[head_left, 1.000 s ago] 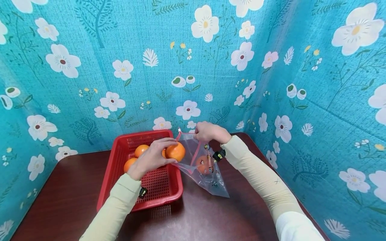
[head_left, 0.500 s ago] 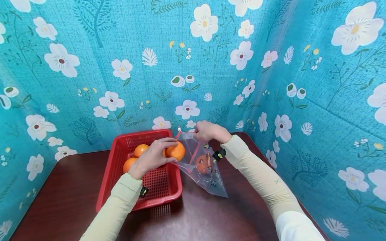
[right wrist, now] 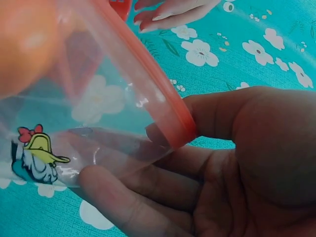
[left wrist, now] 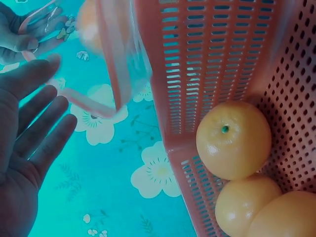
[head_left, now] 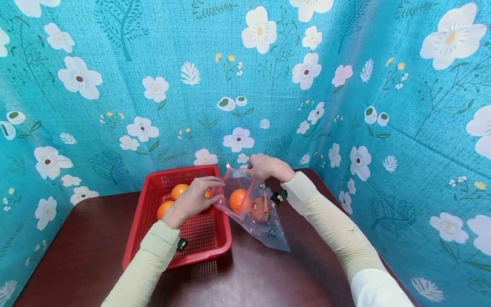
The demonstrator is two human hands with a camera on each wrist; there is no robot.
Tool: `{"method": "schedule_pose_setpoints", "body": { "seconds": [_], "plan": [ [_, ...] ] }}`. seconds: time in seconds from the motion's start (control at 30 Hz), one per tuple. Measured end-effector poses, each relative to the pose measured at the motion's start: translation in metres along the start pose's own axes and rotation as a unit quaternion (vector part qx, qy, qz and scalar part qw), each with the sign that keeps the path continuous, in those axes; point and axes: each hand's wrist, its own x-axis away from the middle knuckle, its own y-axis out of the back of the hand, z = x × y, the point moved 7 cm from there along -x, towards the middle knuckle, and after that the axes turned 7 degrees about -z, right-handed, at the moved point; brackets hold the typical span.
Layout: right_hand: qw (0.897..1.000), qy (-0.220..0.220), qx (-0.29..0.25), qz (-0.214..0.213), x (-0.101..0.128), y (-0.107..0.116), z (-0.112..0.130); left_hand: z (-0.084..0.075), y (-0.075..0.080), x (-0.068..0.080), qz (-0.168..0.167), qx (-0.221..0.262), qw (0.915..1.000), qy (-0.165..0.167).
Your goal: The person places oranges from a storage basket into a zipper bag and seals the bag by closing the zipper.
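Note:
A clear zip bag [head_left: 276, 242] with a pink zip edge and cartoon prints lies slanting beside the basket, its mouth facing left. Inside it are two oranges: one orange [head_left: 238, 201] near the mouth and another deeper in. My right hand [head_left: 266, 168] pinches the bag's upper edge between thumb and fingers, as the right wrist view [right wrist: 170, 123] also shows. At the bag's mouth is my left hand [head_left: 197, 198], fingers extended and holding nothing; in the left wrist view its palm is bare. Whether its fingertips touch the bag's edge is unclear.
The red plastic basket [head_left: 192, 261] stands left of the bag, partly beneath my left forearm. It holds several oranges [left wrist: 234, 140], some hidden by my left hand in the head view. A dark brown table [head_left: 268, 281] carries everything; flowered blue cloth [head_left: 207, 119] hangs behind and at the right.
My left hand has let go of the orange it held at the bag's mouth. That orange has moved right into the bag. The right hand keeps its grip in the same place.

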Motion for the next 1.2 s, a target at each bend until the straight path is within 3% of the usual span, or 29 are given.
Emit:
{"method": "schedule_pose_setpoints", "body": {
  "seconds": [0.23,0.57,0.77,0.9,1.2],
  "plan": [
    [1.0,0.002,-0.001,-0.007,0.001,0.002,-0.001,0.012,0.018,0.01,-0.008,0.008,0.9993,0.035],
    [1.0,0.006,-0.016,-0.013,0.006,0.012,-0.002,0.041,0.031,0.03,0.042,0.006,0.9915,0.123],
    [1.0,0.01,-0.008,-0.026,0.008,0.017,-0.001,0.06,0.033,0.044,0.094,-0.013,0.9782,0.184],
    [1.0,0.0,-0.007,-0.027,0.008,0.019,-0.001,0.071,0.034,0.052,0.13,-0.038,0.9691,0.206],
    [0.999,0.014,-0.024,-0.03,0.009,0.016,-0.003,0.094,0.034,0.068,0.174,-0.069,0.9465,0.263]
  ]
}}
